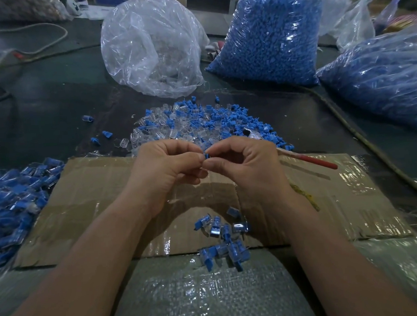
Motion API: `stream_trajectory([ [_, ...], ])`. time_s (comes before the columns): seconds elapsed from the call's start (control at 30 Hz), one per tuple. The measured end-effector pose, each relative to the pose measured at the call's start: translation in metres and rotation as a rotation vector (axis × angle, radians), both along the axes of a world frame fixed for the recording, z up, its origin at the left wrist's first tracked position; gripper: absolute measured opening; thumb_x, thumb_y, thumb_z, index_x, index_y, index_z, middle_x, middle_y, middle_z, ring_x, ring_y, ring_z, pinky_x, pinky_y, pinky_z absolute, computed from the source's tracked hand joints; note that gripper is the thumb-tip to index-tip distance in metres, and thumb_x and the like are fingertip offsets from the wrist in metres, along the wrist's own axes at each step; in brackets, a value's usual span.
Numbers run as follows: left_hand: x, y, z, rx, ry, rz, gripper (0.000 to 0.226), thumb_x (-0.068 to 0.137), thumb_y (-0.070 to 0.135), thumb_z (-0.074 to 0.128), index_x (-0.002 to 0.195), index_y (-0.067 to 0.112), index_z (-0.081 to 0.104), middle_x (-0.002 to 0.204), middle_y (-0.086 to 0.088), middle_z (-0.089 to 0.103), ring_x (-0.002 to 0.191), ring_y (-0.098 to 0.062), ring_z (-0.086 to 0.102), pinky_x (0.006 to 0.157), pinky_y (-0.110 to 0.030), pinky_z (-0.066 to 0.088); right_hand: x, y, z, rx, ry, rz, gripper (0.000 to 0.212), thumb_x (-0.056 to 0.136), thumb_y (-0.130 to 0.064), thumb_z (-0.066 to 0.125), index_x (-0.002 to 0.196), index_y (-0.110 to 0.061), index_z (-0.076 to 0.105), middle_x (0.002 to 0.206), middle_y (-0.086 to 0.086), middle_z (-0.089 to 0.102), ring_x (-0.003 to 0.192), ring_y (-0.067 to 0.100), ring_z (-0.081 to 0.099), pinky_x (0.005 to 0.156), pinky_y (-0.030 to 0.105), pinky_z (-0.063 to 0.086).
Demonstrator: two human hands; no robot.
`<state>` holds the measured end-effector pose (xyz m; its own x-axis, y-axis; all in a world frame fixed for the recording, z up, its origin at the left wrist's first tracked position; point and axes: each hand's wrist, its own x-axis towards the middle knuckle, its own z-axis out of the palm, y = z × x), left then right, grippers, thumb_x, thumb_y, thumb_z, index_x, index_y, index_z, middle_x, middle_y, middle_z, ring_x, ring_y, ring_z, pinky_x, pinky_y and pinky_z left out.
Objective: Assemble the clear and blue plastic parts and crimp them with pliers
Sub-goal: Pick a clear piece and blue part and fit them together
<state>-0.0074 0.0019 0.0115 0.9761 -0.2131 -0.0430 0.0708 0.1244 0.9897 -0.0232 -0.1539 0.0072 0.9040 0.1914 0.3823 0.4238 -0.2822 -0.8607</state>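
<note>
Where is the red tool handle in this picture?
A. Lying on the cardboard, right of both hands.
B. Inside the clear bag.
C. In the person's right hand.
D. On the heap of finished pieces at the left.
A: the red tool handle lies on the cardboard, untouched, while the left hand and right hand both pinch a small blue part.

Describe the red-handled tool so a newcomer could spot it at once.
Find the taped cardboard sheet in front of the person. At its far edge, just right of the right hand, a slim red-handled tool lies slanting down to the right. It is the only red thing on the cardboard.
</note>
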Motion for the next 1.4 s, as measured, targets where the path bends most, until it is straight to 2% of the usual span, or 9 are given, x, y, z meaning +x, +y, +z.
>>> stream_trajectory([
  [0.1,0.0005,0.0011,0.0001,-0.039,0.034,-0.002,0.019,0.055,0.011,0.067,0.071,0.003,0.063,0.056,-0.007,0.066,0.047,-0.013,0.062,0.044,-0.018,0.050,-0.0007,0.0008,-0.0012,-0.014,-0.020,0.016,0.026,0.074,-0.006,0.070,0.097,-0.018,0.069,0.085,-0.008,0.070,0.081,0.005,0.067,0.074,0.017,0.053],
  [0.2,0.0010,0.0021,0.0000,-0.041,0.058,-0.029,0.018,0.054,0.011,0.068,0.070,0.004,0.063,0.057,-0.008,0.066,0.047,-0.014,0.062,0.043,-0.018,0.049,0.0015,0.0010,-0.0024,-0.066,-0.105,-0.023,0.033,0.076,-0.004,0.069,0.105,-0.018,0.066,0.089,-0.013,0.066,0.083,0.003,0.066,0.074,0.017,0.053],
  [0.37,0.0015,0.0022,-0.0009,-0.050,0.083,-0.066,0.009,0.052,0.012,0.069,0.060,0.010,0.066,0.060,-0.009,0.067,0.047,-0.015,0.062,0.042,-0.019,0.049,0.0031,-0.0019,-0.0043,-0.111,-0.173,-0.057,0.030,0.075,-0.005,0.070,0.103,-0.016,0.066,0.087,-0.012,0.066,0.083,0.002,0.065,0.073,0.016,0.052],
  [0.67,0.0019,0.0011,-0.0011,-0.071,0.108,-0.093,0.002,0.052,0.011,0.069,0.054,0.013,0.069,0.058,-0.007,0.066,0.046,-0.013,0.062,0.042,-0.017,0.047,0.0048,-0.0042,-0.0040,-0.225,-0.323,-0.110,0.023,0.073,-0.004,0.072,0.096,-0.005,0.071,0.086,-0.010,0.063,0.080,-0.005,0.061,0.073,0.009,0.048],
  [0.9,0.0014,0.0016,0.0008,-0.068,0.127,-0.103,0.015,0.055,0.006,0.069,0.069,0.005,0.066,0.061,-0.008,0.067,0.050,-0.014,0.064,0.045,-0.018,0.050,0.0065,-0.0058,-0.0020,-0.267,-0.328,-0.100,0.022,0.072,-0.004,0.071,0.094,-0.003,0.071,0.084,-0.008,0.063,0.082,0.002,0.061,0.074,0.010,0.050],
  [1.07,0.0003,0.0011,0.0007,-0.050,0.110,-0.083,0.016,0.053,0.005,0.067,0.069,0.003,0.063,0.058,-0.009,0.066,0.049,-0.015,0.064,0.045,-0.019,0.051,0.0047,-0.0047,-0.0011,-0.292,-0.353,-0.084,0.021,0.072,-0.005,0.071,0.093,-0.003,0.071,0.082,-0.010,0.061,0.080,0.002,0.060,0.073,0.010,0.050],
  [1.2,0.0002,0.0001,0.0011,-0.041,0.118,-0.091,0.012,0.053,0.005,0.067,0.064,0.004,0.063,0.058,-0.009,0.066,0.048,-0.016,0.063,0.044,-0.019,0.051,0.0048,-0.0048,-0.0020,-0.308,-0.345,-0.093,0.022,0.072,-0.004,0.071,0.094,-0.004,0.071,0.082,-0.006,0.065,0.080,0.009,0.062,0.073,0.015,0.052],
  [1.3,0.0007,-0.0008,0.0010,-0.035,0.115,-0.083,0.014,0.054,0.005,0.066,0.067,0.003,0.061,0.057,-0.008,0.065,0.047,-0.015,0.062,0.045,-0.019,0.052,0.0038,-0.0049,0.0009,-0.330,-0.313,-0.091,0.022,0.073,-0.005,0.072,0.095,-0.005,0.071,0.083,0.000,0.069,0.081,0.009,0.063,0.074,0.016,0.052],
  [1.4,0.0001,-0.0006,-0.0002,-0.062,0.126,-0.071,0.015,0.056,0.004,0.066,0.070,0.001,0.061,0.059,-0.011,0.065,0.049,-0.016,0.062,0.046,-0.019,0.051,0.0014,-0.0051,0.0049,-0.393,-0.225,-0.095,0.027,0.074,-0.013,0.074,0.100,-0.008,0.070,0.086,-0.006,0.066,0.077,0.008,0.063,0.073,0.019,0.053],
])
